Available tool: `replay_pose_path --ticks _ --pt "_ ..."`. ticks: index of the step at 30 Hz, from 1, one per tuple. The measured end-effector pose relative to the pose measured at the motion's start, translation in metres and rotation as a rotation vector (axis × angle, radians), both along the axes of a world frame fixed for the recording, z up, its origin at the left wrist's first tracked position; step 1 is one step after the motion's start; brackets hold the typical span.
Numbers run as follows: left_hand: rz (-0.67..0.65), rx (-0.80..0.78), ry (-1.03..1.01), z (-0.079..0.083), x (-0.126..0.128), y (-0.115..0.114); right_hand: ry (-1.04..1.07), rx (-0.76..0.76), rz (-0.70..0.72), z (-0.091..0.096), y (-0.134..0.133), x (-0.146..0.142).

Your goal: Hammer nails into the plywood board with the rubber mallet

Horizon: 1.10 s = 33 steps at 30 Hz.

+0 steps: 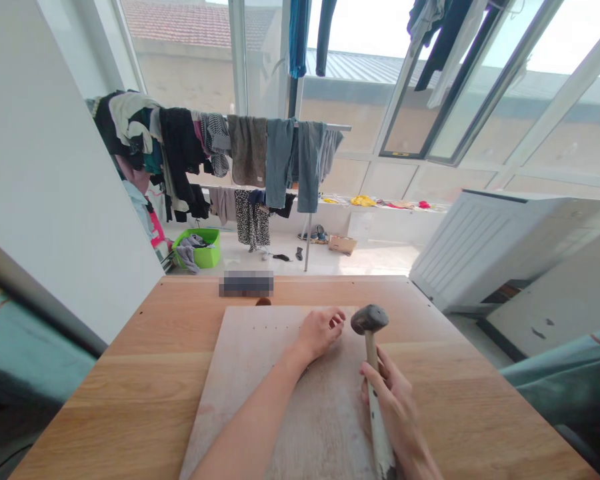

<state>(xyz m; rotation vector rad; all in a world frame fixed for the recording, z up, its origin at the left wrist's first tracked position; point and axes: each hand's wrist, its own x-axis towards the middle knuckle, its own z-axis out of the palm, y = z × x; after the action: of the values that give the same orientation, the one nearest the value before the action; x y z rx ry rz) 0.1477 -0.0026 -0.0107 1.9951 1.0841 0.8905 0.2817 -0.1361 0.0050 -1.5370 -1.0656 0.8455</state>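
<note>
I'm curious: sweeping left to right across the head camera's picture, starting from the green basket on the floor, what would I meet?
Green basket → black-and-white spotted garment → left hand → right hand gripping a mallet → teal fabric at the right edge.

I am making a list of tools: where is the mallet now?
In the head view, the mallet is right of centre, held in the right hand; its dark head is just right of the left hand.
</note>
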Motion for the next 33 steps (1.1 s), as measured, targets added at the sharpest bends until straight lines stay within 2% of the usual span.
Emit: replay_pose_path --ticks 5,9,13,19,33 --pt "-0.018 -0.003 -0.039 -0.0051 0.0003 0.0021 -0.062 0.029 -0.045 -0.0024 -0.0016 -0.0025" --pt "-0.019 -0.004 -0.034 -0.0026 0.0000 0.0016 -0.094 0.037 -0.036 -0.0052 -0.0023 -0.0029" --pt "-0.026 0.003 -0.035 0.0002 -0.0004 0.0004 -0.061 0.038 -0.002 -0.0046 -0.0033 -0.0024" --pt "-0.019 0.014 -0.029 -0.0041 0.0009 0.0020 -0.021 0.032 0.037 -0.0052 -0.0025 -0.0025" --pt "-0.015 0.030 -0.030 -0.0085 0.0005 0.0031 0.026 0.038 0.019 -0.0037 -0.0014 -0.0008"
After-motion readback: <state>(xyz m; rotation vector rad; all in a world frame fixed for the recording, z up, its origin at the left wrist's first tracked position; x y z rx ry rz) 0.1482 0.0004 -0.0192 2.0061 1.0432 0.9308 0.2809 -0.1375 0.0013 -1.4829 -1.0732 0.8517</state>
